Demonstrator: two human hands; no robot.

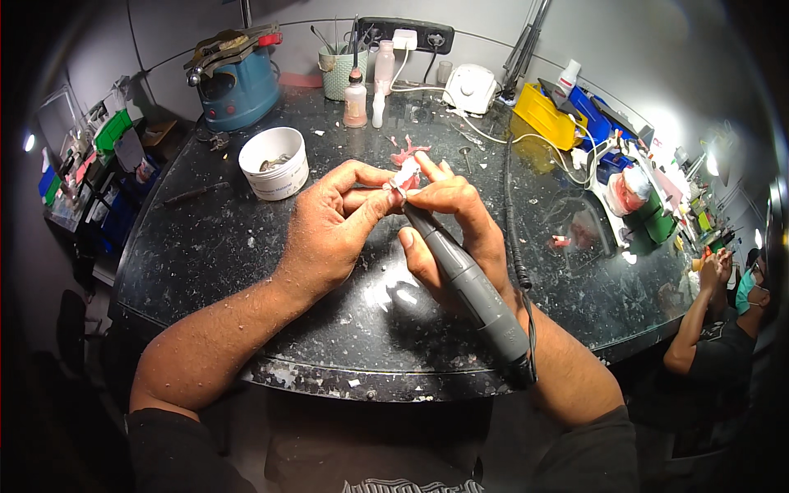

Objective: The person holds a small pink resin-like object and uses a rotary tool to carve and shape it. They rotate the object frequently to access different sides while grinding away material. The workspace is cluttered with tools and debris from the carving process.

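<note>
My left hand is closed, pinching a small pink-and-white denture piece between thumb and fingers above the middle of the bench. Gripped in my right hand is a grey rotary handpiece, its thick end slanting down toward me. The handpiece's front end meets the denture piece at my left fingertips, and the bit itself is too small to make out. Both hands nearly touch there. Just beyond my fingertips lie thin pink scraps. From the handpiece's rear end a black coiled cord runs up across the bench.
On the dark, speckled bench, a white tub stands left of my hands. Farther back are a blue machine, a tool cup, a dropper bottle and a white control box. Right: a yellow bin and a co-worker.
</note>
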